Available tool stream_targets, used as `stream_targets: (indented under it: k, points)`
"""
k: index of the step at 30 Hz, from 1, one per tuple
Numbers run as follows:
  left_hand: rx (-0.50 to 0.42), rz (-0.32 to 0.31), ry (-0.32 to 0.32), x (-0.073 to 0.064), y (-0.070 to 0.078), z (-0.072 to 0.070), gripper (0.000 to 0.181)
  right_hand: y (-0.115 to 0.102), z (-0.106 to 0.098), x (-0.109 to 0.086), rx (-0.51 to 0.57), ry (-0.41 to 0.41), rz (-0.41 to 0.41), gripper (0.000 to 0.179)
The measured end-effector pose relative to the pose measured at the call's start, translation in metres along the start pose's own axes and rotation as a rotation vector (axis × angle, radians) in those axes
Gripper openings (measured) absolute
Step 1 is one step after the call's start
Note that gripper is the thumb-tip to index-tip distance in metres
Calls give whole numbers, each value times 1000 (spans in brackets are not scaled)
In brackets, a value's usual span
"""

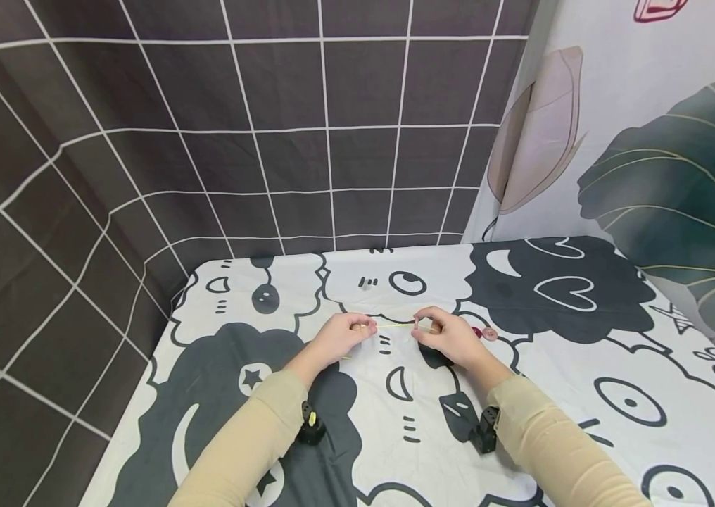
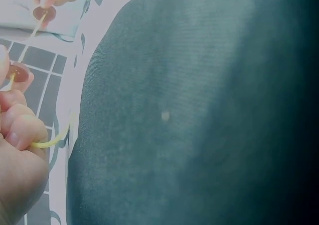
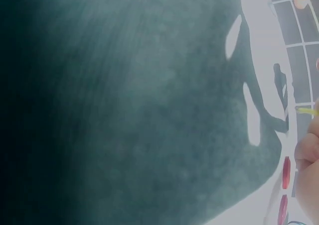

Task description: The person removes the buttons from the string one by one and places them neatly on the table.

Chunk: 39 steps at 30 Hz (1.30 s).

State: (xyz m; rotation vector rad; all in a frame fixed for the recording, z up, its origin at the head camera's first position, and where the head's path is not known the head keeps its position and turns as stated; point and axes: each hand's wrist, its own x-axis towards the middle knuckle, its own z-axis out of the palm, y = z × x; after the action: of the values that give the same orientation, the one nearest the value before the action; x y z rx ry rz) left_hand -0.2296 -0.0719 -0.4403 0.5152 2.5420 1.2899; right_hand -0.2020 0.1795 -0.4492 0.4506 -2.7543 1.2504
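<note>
A thin yellow cord (image 1: 395,325) runs taut between both hands above the patterned cloth. My left hand (image 1: 338,338) grips it with curled fingers, and a loose tail of cord hangs below the fist in the left wrist view. At that hand's fingertips sits a reddish-brown, button-like disc (image 2: 19,73) with the cord through it. Across the gap, my right hand (image 1: 452,336) pinches a second such disc (image 2: 45,15), also on the cord. Beside the right hand, a red disc (image 1: 476,332) and a pinkish disc (image 1: 490,334) lie on the cloth.
The white cloth (image 1: 370,458) with dark cartoon clouds covers the work surface. Behind it hangs a dark grid-patterned curtain (image 1: 357,162), and a leaf-print curtain (image 1: 668,176) hangs on the right. Dark fabric fills most of both wrist views.
</note>
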Motion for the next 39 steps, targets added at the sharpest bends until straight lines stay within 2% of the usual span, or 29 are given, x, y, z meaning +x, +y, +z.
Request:
stream_targets:
  k: [15, 34, 39]
  points:
    - [-22, -9, 0, 0, 0, -1, 32, 1, -6, -3, -4, -20, 54, 32]
    - [6, 6, 6, 2, -4, 0, 33, 7, -14, -5, -54, 9, 29, 31]
    - [-7, 6, 11, 2, -4, 1, 32, 5, -17, -6, -67, 1, 67, 31]
